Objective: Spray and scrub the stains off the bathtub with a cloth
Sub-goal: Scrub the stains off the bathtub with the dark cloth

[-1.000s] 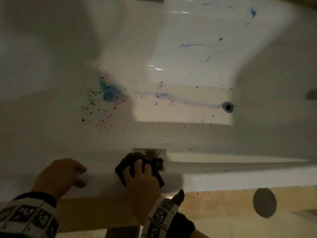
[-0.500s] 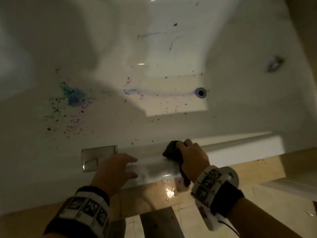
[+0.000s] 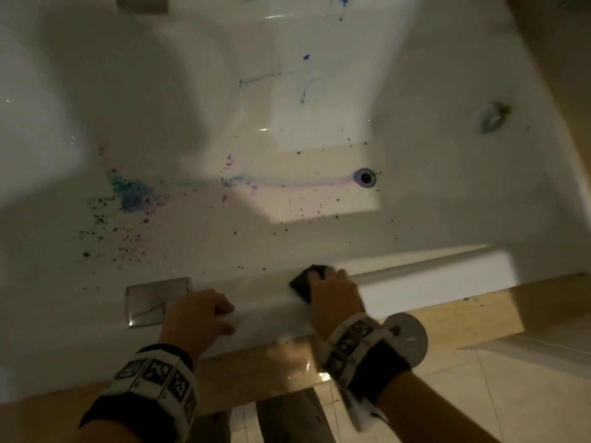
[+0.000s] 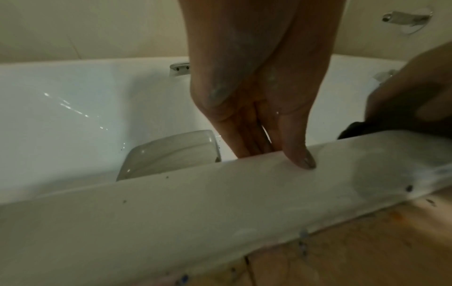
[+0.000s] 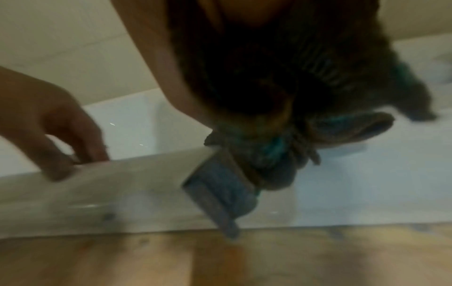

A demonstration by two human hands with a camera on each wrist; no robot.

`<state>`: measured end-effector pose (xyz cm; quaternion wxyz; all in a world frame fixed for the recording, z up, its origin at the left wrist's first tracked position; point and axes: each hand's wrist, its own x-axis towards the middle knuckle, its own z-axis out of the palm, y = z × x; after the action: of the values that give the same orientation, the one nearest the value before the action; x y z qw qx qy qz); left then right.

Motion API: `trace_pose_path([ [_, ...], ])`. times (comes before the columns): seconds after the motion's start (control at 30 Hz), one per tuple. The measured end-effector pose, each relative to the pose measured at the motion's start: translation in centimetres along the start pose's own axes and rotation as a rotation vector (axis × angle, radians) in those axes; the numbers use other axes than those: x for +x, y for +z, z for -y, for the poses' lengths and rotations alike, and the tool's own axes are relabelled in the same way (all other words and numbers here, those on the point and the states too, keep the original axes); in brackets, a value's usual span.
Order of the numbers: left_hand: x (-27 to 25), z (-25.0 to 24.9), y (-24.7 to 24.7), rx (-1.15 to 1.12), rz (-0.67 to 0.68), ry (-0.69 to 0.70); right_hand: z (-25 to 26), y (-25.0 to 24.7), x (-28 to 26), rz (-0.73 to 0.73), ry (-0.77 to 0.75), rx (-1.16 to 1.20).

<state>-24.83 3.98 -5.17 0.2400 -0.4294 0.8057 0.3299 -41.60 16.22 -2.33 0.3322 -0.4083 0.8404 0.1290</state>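
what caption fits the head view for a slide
Right hand scrubs the bathtub rim with a dark cloth; left hand braces beside it.

Open bathtub rim (image 3: 431,276) rightward; metal plate (image 3: 153,298) leftward along it.

Both forearms are bare, with no sleeves showing. Each wrist wears a black strap topped by a white band (image 3: 156,383) printed with a row of square black-and-white coded markers; the matching band on the other wrist (image 3: 350,342) sits on a wider black cuff, and a pale, blurred piece hangs from its underside. The left hand (image 3: 196,314) and the right hand (image 3: 334,290) wear no gloves or rings. Faint bluish-grey smudges mark the left hand's palm in the left wrist view.
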Motion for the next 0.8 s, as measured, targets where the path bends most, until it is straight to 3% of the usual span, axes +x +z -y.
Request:
trace_pose_path([
  [0.13,-0.5,0.2,-0.1,0.077,-0.006,-0.066,5.5,0.5,-0.7,0.142,-0.192,0.100],
  [0.23,-0.9,0.5,-0.4,0.100,-0.025,-0.086,6.3,0.3,-0.1,0.121,-0.252,0.413],
  [0.33,-0.7,1.0,-1.1,0.065,-0.018,-0.075,2.4,-1.6,0.3,-0.207,-0.006,0.705],
  [0.43,-0.3,1.4,-1.6,0.081,0.028,-0.057,-4.3,-2.8,-0.6,-0.443,0.218,0.479],
  [0.53,-0.3,1.7,-1.3,0.073,0.024,-0.043,-8.0,-0.8,-2.4,-0.445,0.372,0.366],
  [0.67,-0.5,2.0,-1.3,0.018,0.018,-0.037,-4.0,4.0,-3.2,-0.400,0.278,0.465],
  [0.8,-0.4,2.3,-2.0,-0.065,0.051,-0.007,5.6,4.1,-2.6,-0.256,-0.007,0.399],
])
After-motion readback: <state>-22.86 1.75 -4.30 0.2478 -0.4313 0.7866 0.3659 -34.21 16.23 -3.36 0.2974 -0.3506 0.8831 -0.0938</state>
